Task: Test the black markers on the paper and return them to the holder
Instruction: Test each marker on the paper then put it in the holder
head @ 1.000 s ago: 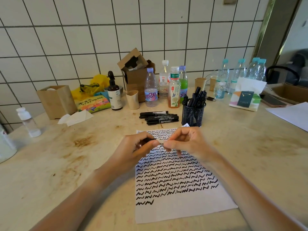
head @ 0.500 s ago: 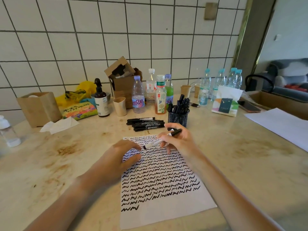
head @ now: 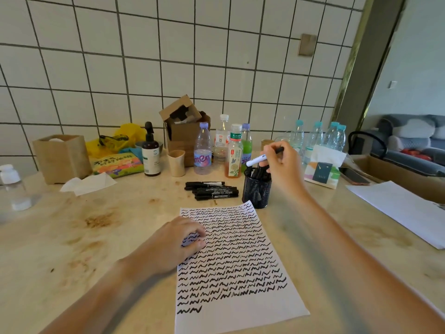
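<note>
A white paper [head: 240, 309] covered in rows of black squiggles lies in front of me. My left hand [head: 178, 242] rests on its left edge with loosely curled fingers. My right hand [head: 284, 169] grips a capped marker [head: 256, 161] just above the black mesh holder [head: 256, 191], which holds several black markers. The held marker lies roughly level, its pale end pointing left. A pile of several black markers [head: 212, 190] lies on the table left of the holder.
Bottles [head: 234, 153], a paper cup [head: 176, 162], a brown pump bottle [head: 150, 155] and a cardboard box [head: 183, 126] stand behind the holder. A tissue pack [head: 322, 168] and water bottles [head: 317, 138] are at right. More paper [head: 397, 208] lies far right.
My right hand has carried the marker from over the paper up to above the holder. My left hand let go of it and settled on the paper.
</note>
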